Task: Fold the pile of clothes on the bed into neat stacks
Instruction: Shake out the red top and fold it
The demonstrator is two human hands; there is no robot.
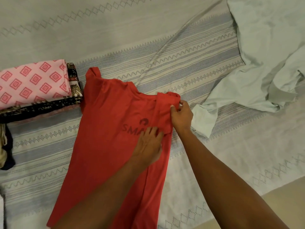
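The red T-shirt (pixel 112 138) lies flat on the bed sheet (pixel 181 55). The left hand (pixel 148 146) presses it with straight fingers; the right hand (pixel 181 114) pinches its folded-in sleeve.

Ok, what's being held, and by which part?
The right hand pinches the red T-shirt at its folded-in sleeve; left hand only presses flat on its chest.

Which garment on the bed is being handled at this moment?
The red T-shirt, spread flat mid-bed: the left hand presses it, the right hand pinches its folded-in side. The pink patterned cloth sits folded at left; the pale garment lies crumpled at right.
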